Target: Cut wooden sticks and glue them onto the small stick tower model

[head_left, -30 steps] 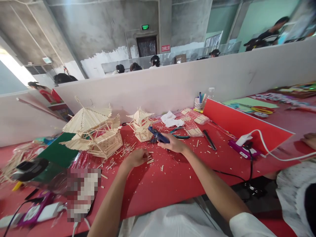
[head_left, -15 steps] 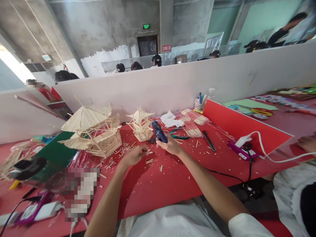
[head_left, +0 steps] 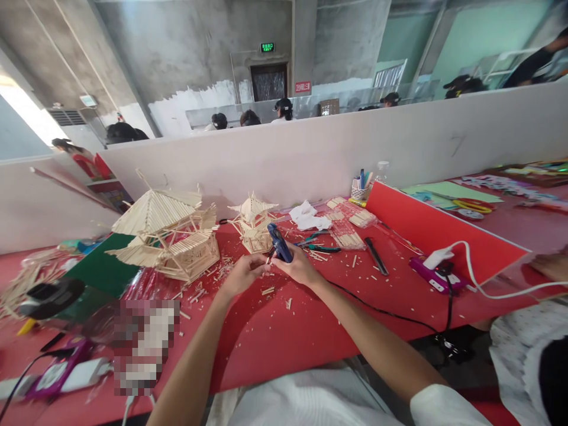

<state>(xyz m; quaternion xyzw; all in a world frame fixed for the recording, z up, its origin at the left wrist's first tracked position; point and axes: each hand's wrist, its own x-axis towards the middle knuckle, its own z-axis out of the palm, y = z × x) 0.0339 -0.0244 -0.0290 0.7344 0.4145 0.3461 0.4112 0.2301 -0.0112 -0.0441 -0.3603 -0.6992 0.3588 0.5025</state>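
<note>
My right hand is closed round the handle of a dark blue glue gun, with its cord trailing off to the right. Close beside it, my left hand has its thumb and fingers pinched together near the gun's lower end. Whatever sits between those fingertips is too small to make out. Just behind both hands stands a small pavilion model built of thin wooden sticks. A larger stick pavilion with layered roofs stands to the left.
Stick scraps litter the red table. Green-handled pliers, white tissue, bagged sticks and a black tool lie right of centre. A red board and a power strip are farther right. A white partition runs behind.
My left hand has moved up and right, so its fingertips now meet close to my right hand. The glue gun has shifted slightly left and down.
</note>
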